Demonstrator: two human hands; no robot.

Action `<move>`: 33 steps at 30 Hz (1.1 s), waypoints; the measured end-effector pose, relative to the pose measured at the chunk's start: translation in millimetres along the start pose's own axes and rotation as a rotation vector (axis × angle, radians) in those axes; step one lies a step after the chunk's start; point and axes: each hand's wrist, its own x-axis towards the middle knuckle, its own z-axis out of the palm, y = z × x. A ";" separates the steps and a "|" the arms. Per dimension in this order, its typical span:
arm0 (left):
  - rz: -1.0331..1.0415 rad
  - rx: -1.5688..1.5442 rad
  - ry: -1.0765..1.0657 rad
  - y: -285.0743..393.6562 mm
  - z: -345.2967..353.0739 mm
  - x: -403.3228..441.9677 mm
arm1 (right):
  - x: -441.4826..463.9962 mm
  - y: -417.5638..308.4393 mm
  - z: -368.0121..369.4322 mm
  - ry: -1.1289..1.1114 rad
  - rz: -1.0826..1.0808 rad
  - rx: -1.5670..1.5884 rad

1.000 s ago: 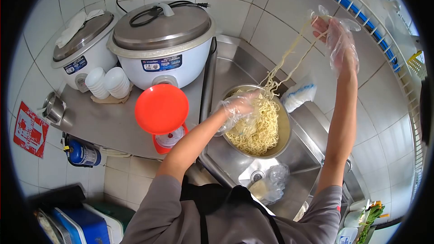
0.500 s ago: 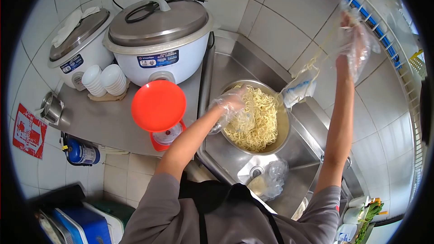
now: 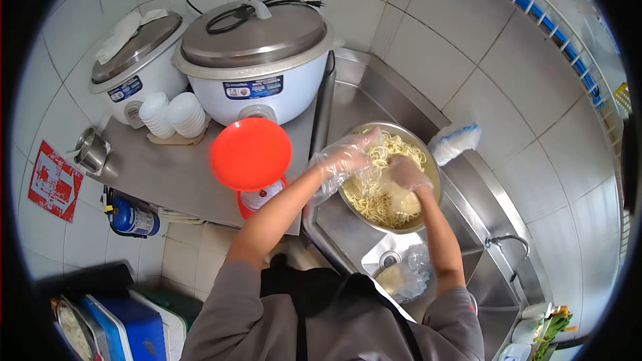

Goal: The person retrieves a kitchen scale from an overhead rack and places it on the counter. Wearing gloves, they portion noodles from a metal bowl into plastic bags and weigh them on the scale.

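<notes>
A round metal bowl point(image 3: 435, 180) full of pale yellow noodles point(image 3: 374, 204) stands in the steel sink. My left hand point(image 3: 349, 158), in a loose clear plastic glove, is over the bowl's left side, its thumb and fingers apart by the noodles. Inside the bowl, my right hand point(image 3: 406, 175), also in a clear glove, has its fingers curled into the noodles; the fingertips are hidden. Just beyond the rim, a white plastic bag with blue print point(image 3: 456, 143) rests on the sink's back ledge.
To the left, a red kitchen scale point(image 3: 251, 154), stacked white bowls point(image 3: 186, 115) and two rice cookers point(image 3: 253, 60) occupy the counter. A crumpled clear bag point(image 3: 409, 273) lies near the drain. A faucet point(image 3: 508, 242) is at right, below a wire rack point(image 3: 568, 50).
My right hand has come down from high on the right, where strands hung beneath it, into the noodles. My left hand stays at the bowl. The whole view has shifted slightly.
</notes>
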 end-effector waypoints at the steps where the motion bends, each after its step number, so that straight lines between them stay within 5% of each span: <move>1: -0.009 0.015 0.016 -0.5 -0.8 -0.3 | -1.3 10.7 -18.0 0.039 -0.021 0.138; 5: -0.032 -0.094 0.078 11.7 5.5 -3.7 | 0.2 -13.5 -55.4 0.223 0.080 1.205; 8: -0.036 -0.095 0.135 14.3 10.1 -1.8 | 10.6 -23.5 -8.3 0.301 0.215 0.865; 10: -0.063 -0.158 0.169 8.0 13.2 -3.7 | 21.9 -14.8 44.2 0.260 -0.171 0.324; 13: -0.143 -0.237 0.054 6.0 9.3 -10.7 | 10.9 11.7 10.1 -0.006 -0.296 0.331; 16: 0.015 -0.198 0.112 -4.5 6.0 -11.0 | -40.0 -32.7 -103.2 -0.003 0.042 0.705; 17: -0.024 -0.158 0.114 -1.3 6.1 -10.0 | -59.6 -28.6 -112.3 -0.046 -0.227 0.972; 19: -0.074 -0.108 0.117 5.7 4.4 -7.9 | -71.9 -20.0 -102.4 -0.054 -0.145 0.873; 21: -0.080 -0.134 0.114 6.1 5.7 -7.7 | -58.8 11.8 -74.9 -0.030 -0.195 0.453; 24: -0.078 -0.266 0.073 8.3 5.4 -10.4 | -43.3 49.7 -11.4 -0.188 -0.191 0.413; 27: -0.074 -0.303 0.077 11.1 6.9 -12.1 | -39.9 46.6 7.7 -0.183 -0.075 0.887; 30: -0.099 -0.305 0.071 13.5 5.6 -11.3 | -22.1 51.0 23.6 0.113 -0.208 0.723; 33: -0.099 -0.345 0.080 10.3 8.0 -11.5 | -18.8 44.5 34.6 0.075 -0.190 0.627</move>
